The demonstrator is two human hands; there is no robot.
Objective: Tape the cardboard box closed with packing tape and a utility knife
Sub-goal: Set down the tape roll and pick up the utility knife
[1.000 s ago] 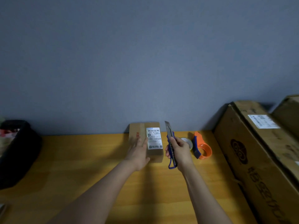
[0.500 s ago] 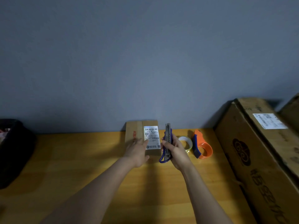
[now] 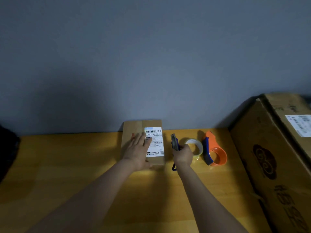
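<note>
A small cardboard box (image 3: 133,127) with a white shipping label lies on the wooden table (image 3: 67,157) against the grey wall. My left hand (image 3: 138,152) rests flat on top of the box, fingers spread. To the right of the box, my right hand (image 3: 183,154) grips a blue utility knife (image 3: 174,142), its metal tip pointing away from me. A roll of clear packing tape (image 3: 196,146) lies just behind that hand. An orange and blue tape dispenser (image 3: 215,153) stands to the right of the roll.
A large cardboard carton (image 3: 272,165) with a printed logo fills the right side of the table. A dark bag (image 3: 6,152) sits at the left edge. The grey wall rises directly behind the table.
My right hand has moved the knife rightward away from the box, towards the tape roll, and lowered it. My left hand stays on the box top. The view has shifted slightly.
</note>
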